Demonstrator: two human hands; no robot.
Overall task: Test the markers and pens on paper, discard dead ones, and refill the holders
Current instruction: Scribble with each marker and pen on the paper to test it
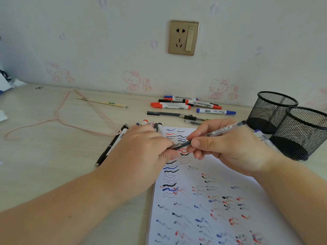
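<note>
Item: gel pen [210,134], clear barrel with barcode label, held over the upper part of the test paper [203,200], which carries rows of black, blue and red squiggles. Right hand [230,147] grips the barrel, thumb and fingers curled round it, wrist low over the sheet's right edge. Left hand [141,147] pinches the pen's tip end, apparently its cap, knuckles up, forearm lying across the surface [53,165]. Judged step: capping or uncapping. Risks: a crooked pull or push could jab the tip into a finger or smear ink on skin; the left hand lies against a row of markers and pens [113,144], which a jolt could scatter into the other group [178,103] near the wall, confusing the sorting. Two black mesh holders [290,124] stand at right, seemingly unfilled, one marker [265,139] lying beside them.
</note>
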